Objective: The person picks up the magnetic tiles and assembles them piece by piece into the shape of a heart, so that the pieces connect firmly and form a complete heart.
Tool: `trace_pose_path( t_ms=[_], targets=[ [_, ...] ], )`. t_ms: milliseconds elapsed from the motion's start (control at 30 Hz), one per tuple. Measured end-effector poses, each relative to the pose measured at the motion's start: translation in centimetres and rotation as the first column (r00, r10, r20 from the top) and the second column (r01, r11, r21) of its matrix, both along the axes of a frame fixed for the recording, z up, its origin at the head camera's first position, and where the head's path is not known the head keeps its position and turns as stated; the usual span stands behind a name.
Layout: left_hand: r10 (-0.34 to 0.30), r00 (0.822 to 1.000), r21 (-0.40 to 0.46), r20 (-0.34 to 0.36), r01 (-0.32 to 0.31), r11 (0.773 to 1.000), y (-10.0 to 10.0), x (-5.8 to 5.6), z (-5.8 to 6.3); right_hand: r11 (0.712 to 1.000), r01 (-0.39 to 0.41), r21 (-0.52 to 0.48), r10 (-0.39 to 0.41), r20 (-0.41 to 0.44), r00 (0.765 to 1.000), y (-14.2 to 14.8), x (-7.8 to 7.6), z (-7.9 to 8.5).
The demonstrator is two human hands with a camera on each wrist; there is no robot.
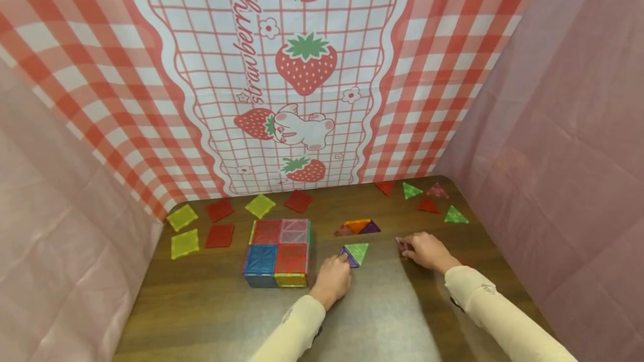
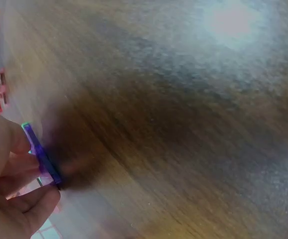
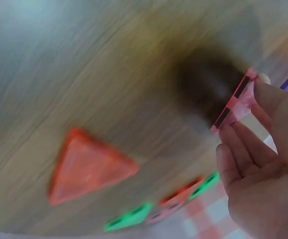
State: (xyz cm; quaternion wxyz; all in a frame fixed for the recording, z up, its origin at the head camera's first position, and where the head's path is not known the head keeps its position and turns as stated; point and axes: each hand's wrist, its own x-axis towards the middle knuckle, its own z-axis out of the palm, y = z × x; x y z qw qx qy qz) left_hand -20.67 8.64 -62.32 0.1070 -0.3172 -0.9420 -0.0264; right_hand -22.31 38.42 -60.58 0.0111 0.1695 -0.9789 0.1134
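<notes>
My left hand [image 1: 333,278] pinches a purple triangular magnetic tile [image 2: 45,158] by its edges, just above the table or on it; I cannot tell which. Against that tile's upper right side lies a green triangle tile [image 1: 358,251]. Farther right, my right hand [image 1: 427,251] holds a pink triangle tile [image 3: 236,102] between thumb and fingers, tilted over the wood. Behind the two hands, a joined strip of pink, orange [image 1: 358,224] and purple triangles lies flat. Left of my left hand stands a box built of square tiles, with a blue panel [image 1: 261,260] on top.
Loose yellow squares [image 1: 184,243] and red squares [image 1: 219,236] lie at the back left. Red, pink and green triangles [image 1: 456,214] are scattered at the back right. One red triangle [image 3: 89,167] lies near my right wrist. Cloth curtains [image 1: 568,144] enclose the table [image 1: 201,317].
</notes>
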Motion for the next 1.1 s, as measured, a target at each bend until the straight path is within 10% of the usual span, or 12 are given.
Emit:
trace_pose_path(
  t_ms=[333, 767, 1100],
  targets=[
    [0.036, 0.999, 0.03, -0.038, -0.035, 0.999, 0.6, -0.1, -0.7, 0.999, -0.044, -0.014, 0.042, -0.131, 0.991, -5.6, 0.8, -1.4],
    [-0.007, 0.999, 0.057, -0.042, 0.01, 0.998, 0.9, -0.1, -0.5, 0.997, 0.009, -0.073, -0.006, 0.047, 0.999, -6.4, 0.3, -1.2],
    [0.234, 0.961, 0.145, 0.148, -0.255, 0.956, 1.6, 0.2, 0.0, 0.991, 0.042, -0.13, -0.026, 0.125, 0.992, -6.9, -0.2, -1.5]
  ],
)
